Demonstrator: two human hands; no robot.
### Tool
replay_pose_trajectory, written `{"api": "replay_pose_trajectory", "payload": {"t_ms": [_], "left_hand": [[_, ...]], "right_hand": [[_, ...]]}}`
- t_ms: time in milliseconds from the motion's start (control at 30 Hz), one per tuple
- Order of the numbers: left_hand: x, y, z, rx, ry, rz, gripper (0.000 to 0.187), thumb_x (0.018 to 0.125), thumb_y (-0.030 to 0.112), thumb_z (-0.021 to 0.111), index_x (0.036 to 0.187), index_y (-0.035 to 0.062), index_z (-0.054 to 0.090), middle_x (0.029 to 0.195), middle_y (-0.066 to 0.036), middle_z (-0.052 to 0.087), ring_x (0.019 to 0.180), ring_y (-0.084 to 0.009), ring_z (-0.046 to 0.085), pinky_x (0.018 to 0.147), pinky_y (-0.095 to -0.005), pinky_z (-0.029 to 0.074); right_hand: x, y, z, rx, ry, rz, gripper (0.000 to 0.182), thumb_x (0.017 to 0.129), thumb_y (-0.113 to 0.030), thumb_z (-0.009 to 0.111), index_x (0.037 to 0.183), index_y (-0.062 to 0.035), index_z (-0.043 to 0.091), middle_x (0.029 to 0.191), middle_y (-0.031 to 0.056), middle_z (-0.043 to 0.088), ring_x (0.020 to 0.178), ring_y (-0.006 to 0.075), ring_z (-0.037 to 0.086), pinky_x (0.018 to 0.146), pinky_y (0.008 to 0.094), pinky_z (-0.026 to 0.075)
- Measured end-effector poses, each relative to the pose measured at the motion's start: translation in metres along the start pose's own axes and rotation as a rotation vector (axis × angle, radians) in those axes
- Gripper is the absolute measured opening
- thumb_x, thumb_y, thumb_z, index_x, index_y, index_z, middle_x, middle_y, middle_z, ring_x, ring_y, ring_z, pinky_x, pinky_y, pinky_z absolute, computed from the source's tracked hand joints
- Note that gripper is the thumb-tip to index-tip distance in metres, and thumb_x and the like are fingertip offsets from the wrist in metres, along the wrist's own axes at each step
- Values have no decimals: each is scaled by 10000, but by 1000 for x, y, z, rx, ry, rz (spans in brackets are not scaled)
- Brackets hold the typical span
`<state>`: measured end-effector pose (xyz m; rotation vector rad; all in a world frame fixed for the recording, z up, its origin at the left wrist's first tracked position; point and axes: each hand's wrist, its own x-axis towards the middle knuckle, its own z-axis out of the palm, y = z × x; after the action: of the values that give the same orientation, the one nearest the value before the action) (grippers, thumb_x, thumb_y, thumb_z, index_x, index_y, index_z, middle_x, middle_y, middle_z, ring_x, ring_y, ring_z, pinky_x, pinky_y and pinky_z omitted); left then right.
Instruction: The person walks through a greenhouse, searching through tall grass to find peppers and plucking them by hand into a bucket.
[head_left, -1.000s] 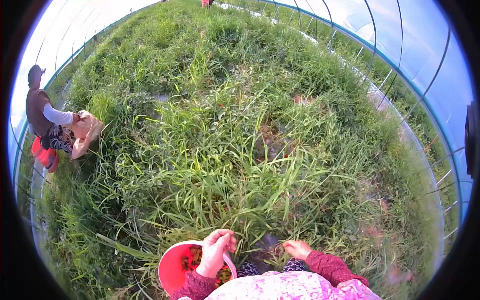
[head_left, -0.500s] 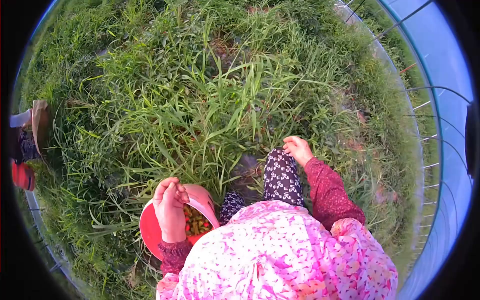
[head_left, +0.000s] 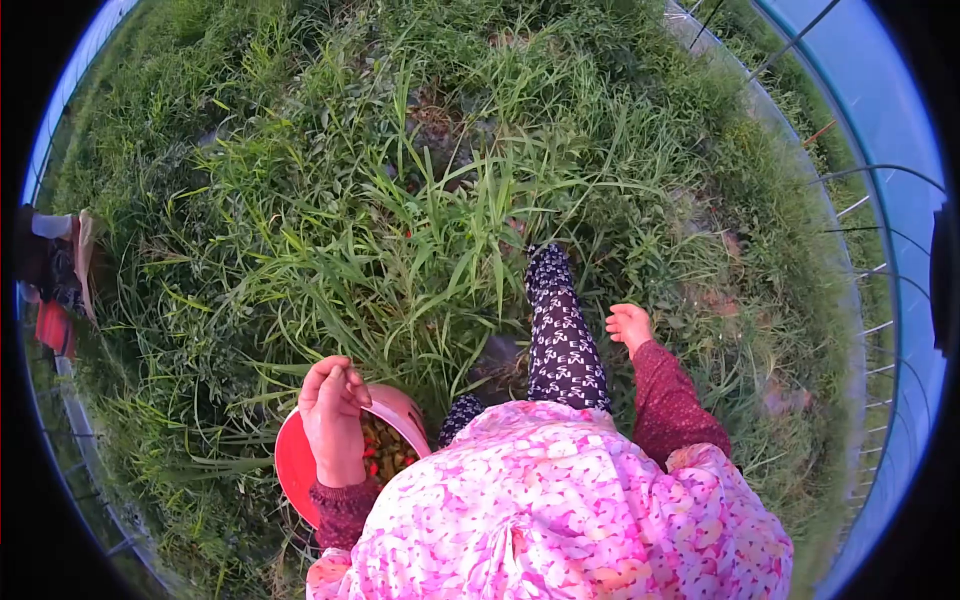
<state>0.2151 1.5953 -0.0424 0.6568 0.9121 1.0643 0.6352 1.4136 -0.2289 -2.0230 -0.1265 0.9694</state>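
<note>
My left hand (head_left: 333, 420) is closed, fingers curled above a pink-red bucket (head_left: 296, 468). Whether it grips the bucket's handle cannot be made out. Inside the bucket lies a heap of small red and greenish-brown pieces (head_left: 385, 450), too small to name and partly hidden by my wrist. On the other side, my right hand (head_left: 630, 326) hangs over the weeds with loosely bent fingers a little apart and nothing visible in it. Between the hands, one leg in black patterned trousers (head_left: 565, 345) reaches forward; the pink floral garment (head_left: 560, 490) covers my body.
Tall grass and leafy weeds (head_left: 440, 220) cover the ground, with dark sheeting (head_left: 497, 358) showing through in patches. A curved plastic wall with hoops (head_left: 900, 230) runs along the right. At the far left edge, another person (head_left: 62, 270) is partly visible.
One leg has stretched farther forward into the grass. My right hand has moved right and slightly down, away from the thigh. My left hand and the bucket have shifted slightly left.
</note>
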Motion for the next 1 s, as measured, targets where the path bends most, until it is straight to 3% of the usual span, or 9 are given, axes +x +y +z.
{"api": "replay_pose_trajectory", "payload": {"t_ms": [300, 400, 600, 800, 1000], "left_hand": [[91, -11, 75, 88, 148, 58, 119, 850, 48, 456, 908, -12, 541, 698, -58, 550, 535, -117, 501, 497, -221, 423], [134, 7, 104, 90, 231, 57, 128, 856, 65, 455, 940, 5, 530, 715, -44, 542, 548, -108, 486, 507, -208, 409], [196, 68, 203, -39, 332, 139, 141, 884, 121, 449, 987, 42, 504, 788, -17, 537, 578, -95, 473, 519, -207, 403], [219, 93, 300, -136, 157, 209, 160, 899, 111, 415, 1019, 25, 477, 791, -45, 534, 589, -105, 488, 509, -219, 406], [233, 117, 373, -147, 165, 308, 163, 895, 93, 403, 1028, 13, 450, 769, -41, 492, 530, -85, 399, 466, -212, 301]], "right_hand": [[137, -78, 39, -56, -257, -3, 205, 823, -101, 471, 1003, -29, 538, 812, 59, 597, 649, 119, 563, 516, 242, 455], [195, -96, 23, -67, -298, 33, 206, 823, -99, 468, 1005, -33, 538, 820, 61, 600, 650, 121, 565, 515, 242, 455], [295, -114, -47, -49, -185, 336, 193, 820, -152, 493, 996, -78, 525, 799, 67, 590, 642, 151, 563, 520, 286, 469], [341, -241, -57, -143, -303, 170, 201, 838, -107, 441, 1007, -51, 532, 838, 79, 602, 642, 151, 576, 494, 264, 463], [378, -338, -43, -71, -346, 33, 214, 841, -139, 462, 1021, -48, 531, 838, 70, 595, 670, 144, 565, 531, 259, 458]]}}
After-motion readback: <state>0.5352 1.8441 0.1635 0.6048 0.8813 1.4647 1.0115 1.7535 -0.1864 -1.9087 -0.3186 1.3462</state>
